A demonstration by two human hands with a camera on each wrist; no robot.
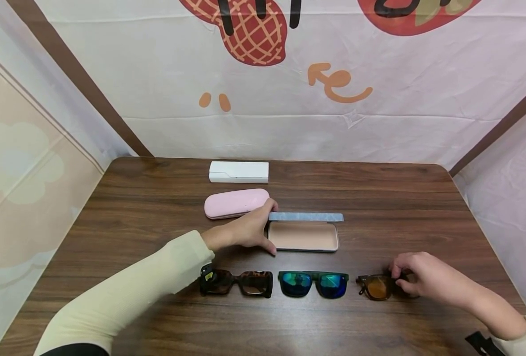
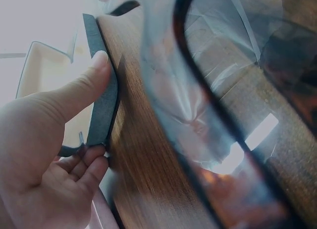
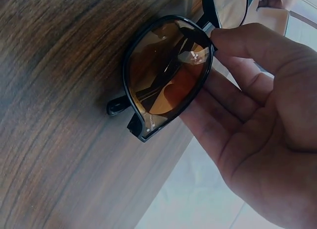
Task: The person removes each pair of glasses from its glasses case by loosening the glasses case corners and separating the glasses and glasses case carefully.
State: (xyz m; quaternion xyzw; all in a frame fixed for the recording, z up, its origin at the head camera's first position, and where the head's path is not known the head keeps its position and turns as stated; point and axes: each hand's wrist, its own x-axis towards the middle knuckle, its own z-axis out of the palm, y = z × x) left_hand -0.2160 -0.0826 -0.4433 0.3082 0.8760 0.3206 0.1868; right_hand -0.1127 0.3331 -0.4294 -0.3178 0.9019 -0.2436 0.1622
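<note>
My left hand (image 1: 249, 230) holds the left end of an open glasses case (image 1: 303, 236) with a beige inside; its blue lid (image 1: 309, 217) stands up at the back. In the left wrist view, the thumb lies along the dark outer wall (image 2: 103, 110) and the fingertips curl at the corner near the hinge. Over at the right, my right hand (image 1: 429, 277) pinches amber-lensed sunglasses (image 1: 377, 288) with a thin black frame. The right wrist view shows thumb and fingers at the bridge, one lens (image 3: 166, 65) towards the camera and the temples folded behind.
Tortoiseshell sunglasses (image 1: 256, 284) and green-blue mirrored sunglasses (image 1: 296, 283) lie in a row in front of the case. Behind my left hand is a pink glasses case (image 1: 236, 202), and a white case (image 1: 239, 172) lies near the wooden table's (image 1: 401, 198) back edge.
</note>
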